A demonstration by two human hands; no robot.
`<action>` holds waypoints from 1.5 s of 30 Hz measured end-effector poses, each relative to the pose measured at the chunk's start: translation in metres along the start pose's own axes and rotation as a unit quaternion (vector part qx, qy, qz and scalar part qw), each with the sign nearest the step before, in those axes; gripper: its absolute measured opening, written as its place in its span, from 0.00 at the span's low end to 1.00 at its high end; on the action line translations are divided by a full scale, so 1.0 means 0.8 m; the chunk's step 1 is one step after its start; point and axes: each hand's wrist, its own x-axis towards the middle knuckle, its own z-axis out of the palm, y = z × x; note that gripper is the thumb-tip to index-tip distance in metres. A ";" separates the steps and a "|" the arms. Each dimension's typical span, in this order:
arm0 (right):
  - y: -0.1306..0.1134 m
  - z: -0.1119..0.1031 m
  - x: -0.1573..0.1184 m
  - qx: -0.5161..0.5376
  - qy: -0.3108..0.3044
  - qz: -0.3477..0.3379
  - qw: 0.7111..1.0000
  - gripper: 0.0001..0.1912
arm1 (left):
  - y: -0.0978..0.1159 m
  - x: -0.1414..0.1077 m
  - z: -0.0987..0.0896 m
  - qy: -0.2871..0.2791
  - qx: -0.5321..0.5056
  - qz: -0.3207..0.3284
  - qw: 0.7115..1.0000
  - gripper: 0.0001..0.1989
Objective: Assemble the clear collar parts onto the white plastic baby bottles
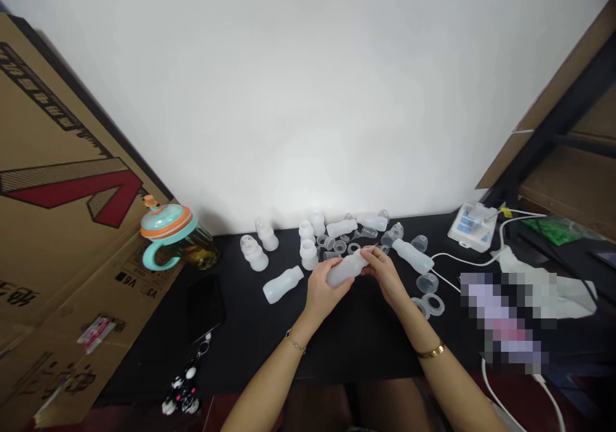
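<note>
Bottle (pixel 342 273), white and translucent, is held over the middle of the black table (pixel 366 348), slanting, with its neck toward the right. The left hand (pixel 323 287) has its fingers curled around the body, opened only to the bottle's width, which seems to keep it steady. The right hand (pixel 382 271) has its fingertips almost together on the neck end, a grip that suits fine work; whether they also pinch a small part there, I cannot tell.

Flat rings (pixel 434 304) and a clear dome (pixel 427 283) lie just right of the right forearm, perhaps for short reaching. Upright bottles (pixel 308 254) stand behind, near the wall (pixel 308 98), so movement to the back has little room. On the left, a lying bottle (pixel 283 284) is near the left hand but apart from it. The most open room is between the forearms, up to the near edge; at right, a white cable (pixel 447 282) limits sideways movement.
</note>
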 end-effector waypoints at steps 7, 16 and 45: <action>0.003 -0.002 0.001 -0.011 -0.001 0.001 1.000 0.22 | -0.001 0.001 0.000 0.008 0.023 0.017 1.000 0.20; 0.007 -0.002 0.004 -0.018 0.000 -0.003 1.000 0.23 | 0.002 0.002 0.000 0.020 0.036 0.043 0.998 0.19; 0.008 0.002 0.005 -0.051 -0.002 0.010 0.999 0.24 | -0.004 0.002 0.003 0.042 0.062 0.084 0.994 0.18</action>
